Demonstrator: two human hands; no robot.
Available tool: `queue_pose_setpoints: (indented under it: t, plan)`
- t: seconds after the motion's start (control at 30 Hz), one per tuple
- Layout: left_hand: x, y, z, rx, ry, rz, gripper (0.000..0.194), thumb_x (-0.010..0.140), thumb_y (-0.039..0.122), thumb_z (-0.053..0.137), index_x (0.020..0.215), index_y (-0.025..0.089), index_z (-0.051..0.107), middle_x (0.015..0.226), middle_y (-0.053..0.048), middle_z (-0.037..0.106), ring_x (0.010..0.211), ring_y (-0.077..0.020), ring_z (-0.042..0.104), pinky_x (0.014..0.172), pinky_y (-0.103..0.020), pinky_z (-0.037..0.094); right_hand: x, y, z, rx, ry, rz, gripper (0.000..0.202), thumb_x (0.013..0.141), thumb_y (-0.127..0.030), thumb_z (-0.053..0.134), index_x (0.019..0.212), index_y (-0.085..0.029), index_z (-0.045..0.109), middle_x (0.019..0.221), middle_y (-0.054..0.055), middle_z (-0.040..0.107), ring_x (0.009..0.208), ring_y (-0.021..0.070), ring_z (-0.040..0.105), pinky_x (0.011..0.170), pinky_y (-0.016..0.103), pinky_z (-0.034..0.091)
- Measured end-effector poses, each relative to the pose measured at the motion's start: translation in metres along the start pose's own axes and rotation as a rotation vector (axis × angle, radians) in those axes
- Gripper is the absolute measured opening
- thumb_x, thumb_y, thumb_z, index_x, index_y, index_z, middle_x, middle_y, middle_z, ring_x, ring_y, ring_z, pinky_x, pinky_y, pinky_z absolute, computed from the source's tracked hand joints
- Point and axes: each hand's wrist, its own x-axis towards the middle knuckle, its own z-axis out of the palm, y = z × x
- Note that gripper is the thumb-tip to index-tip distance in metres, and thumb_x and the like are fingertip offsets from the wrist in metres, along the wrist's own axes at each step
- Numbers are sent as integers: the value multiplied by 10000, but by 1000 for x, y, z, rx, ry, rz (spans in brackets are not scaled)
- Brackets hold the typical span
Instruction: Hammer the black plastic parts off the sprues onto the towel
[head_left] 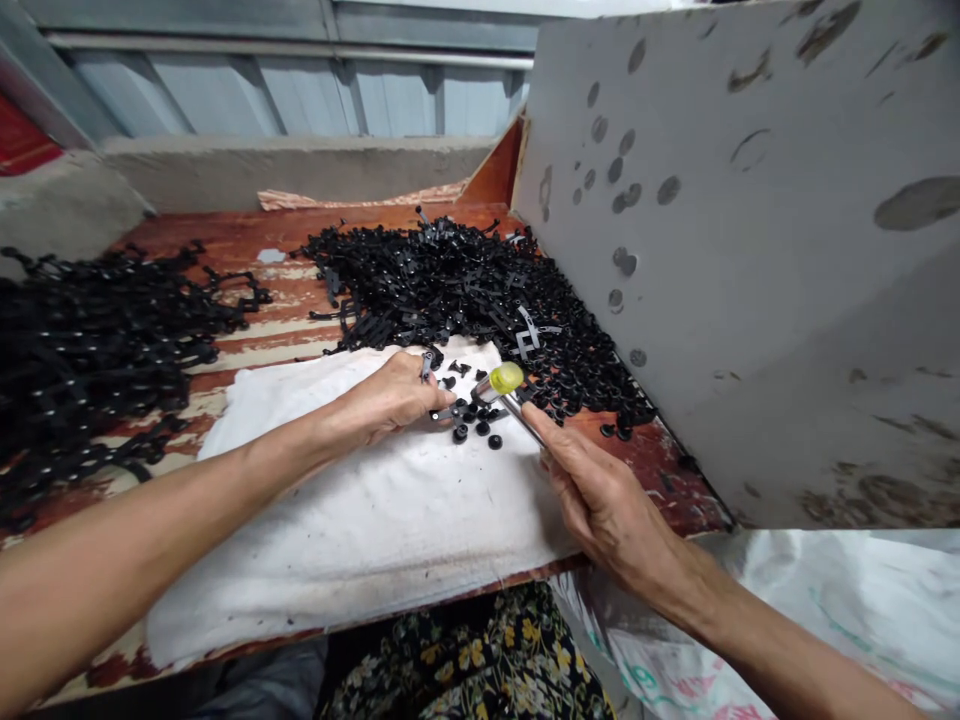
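Observation:
My right hand [592, 480] is wrapped round a hammer [505, 383] that has a yellow face and a metal handle. The hammer's head hangs over a small group of black round plastic pieces [482, 428] on a white cloth [360, 510]. On the left of these pieces, my left hand [401, 392] is closed on a dark flat bracket-like part [442, 412], whose end shows past the fingertips. Part of it is hidden by the hand. Just beyond both hands lies a large heap of black plastic parts [427, 280], with a few grey strips [528, 332] on it.
Another pile of black linked parts [97, 360] covers the left of the worn wooden table [255, 315]. A stained grey board [750, 260] stands along the right side. White plastic sacks [847, 600] lie below at the right. A metal wall [285, 90] rises behind.

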Motion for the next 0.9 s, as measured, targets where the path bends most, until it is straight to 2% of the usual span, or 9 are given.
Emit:
queue_pose_setpoints:
  t: [0.1,0.23,0.37,0.47,0.57,0.67,0.8,0.83,0.9]
  plan:
    - [-3,3,-1,-30,-6,-2,279,648,20,659,487,165,484,355,80,385,315,-40,262,323,-189,182,-1,2,2,-37,-36,1,672,916,-22,374,1553,-214,285,1048,130,677,839,223,677,741,406,607]
    - [-9,-5,4,-148,11,-62,265,715,65,645,517,165,500,376,51,460,289,-37,243,315,-201,153,3,1,-2,-46,-31,-1,657,920,-32,373,1550,-203,293,1009,123,667,843,224,665,743,402,603]
    - [-15,-11,11,-237,69,-176,263,744,99,655,576,194,477,335,79,379,265,-58,253,304,-205,134,6,2,-1,-92,-76,14,677,899,-31,368,1548,-212,305,937,96,659,706,200,638,617,356,591]
    - [-16,-11,14,-273,78,-217,272,739,105,663,582,197,461,337,75,381,273,-62,281,308,-199,132,7,1,-1,-72,-62,12,685,888,-22,377,1546,-201,317,990,119,673,758,217,651,664,376,595]
    - [-16,-10,14,-265,89,-231,252,744,126,667,591,190,477,353,58,432,272,-55,274,309,-200,136,7,-5,-5,-26,0,-17,672,908,-24,386,1553,-196,300,1029,136,676,832,237,649,719,388,593]
    - [-16,-10,15,-247,102,-237,246,741,112,668,590,184,488,352,59,438,262,-49,262,305,-205,138,7,-9,-8,-36,75,-40,701,916,-18,393,1571,-219,243,962,110,664,787,223,626,661,348,581]
    - [-18,-9,17,-273,116,-205,256,710,82,682,581,184,487,375,55,444,298,-76,390,311,-196,141,10,-8,-10,-149,-50,-41,722,853,-5,367,1551,-175,301,851,82,619,603,195,560,497,314,532]
    - [-18,-8,17,-280,123,-199,255,702,75,684,578,183,489,378,54,443,309,-82,411,312,-194,141,11,-8,-12,-149,-66,-44,710,855,-11,363,1545,-177,319,833,74,607,587,188,548,492,310,527]
    - [-20,-6,17,-276,136,-197,253,690,64,684,567,176,494,382,51,454,300,-70,383,312,-190,145,13,-11,-15,-96,-10,-58,694,888,-22,370,1552,-209,300,843,65,595,645,188,566,566,316,548]
